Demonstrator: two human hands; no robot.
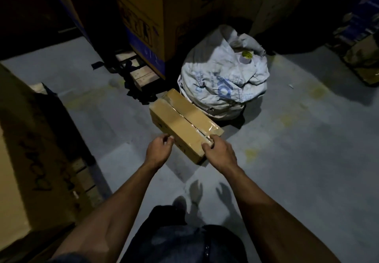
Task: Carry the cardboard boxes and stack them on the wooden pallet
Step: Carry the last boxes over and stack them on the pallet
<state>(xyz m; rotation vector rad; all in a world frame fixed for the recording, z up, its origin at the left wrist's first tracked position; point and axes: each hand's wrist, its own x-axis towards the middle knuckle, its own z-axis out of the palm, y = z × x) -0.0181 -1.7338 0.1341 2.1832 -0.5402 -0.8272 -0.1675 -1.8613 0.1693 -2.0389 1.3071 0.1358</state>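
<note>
Taped cardboard box (184, 126) on floor at centre, not yet lifted. Right hand (218, 152) curled on its near corner; left hand (159, 150) loosely curled beside, touching uncertain. Wooden pallet (141, 74) at eleven o'clock, under large boxes (147, 16). Sack (223, 84) at one o'clock.

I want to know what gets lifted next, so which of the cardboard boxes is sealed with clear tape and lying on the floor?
The small flat box beside the white sack; the others are tall printed cartons.
</note>
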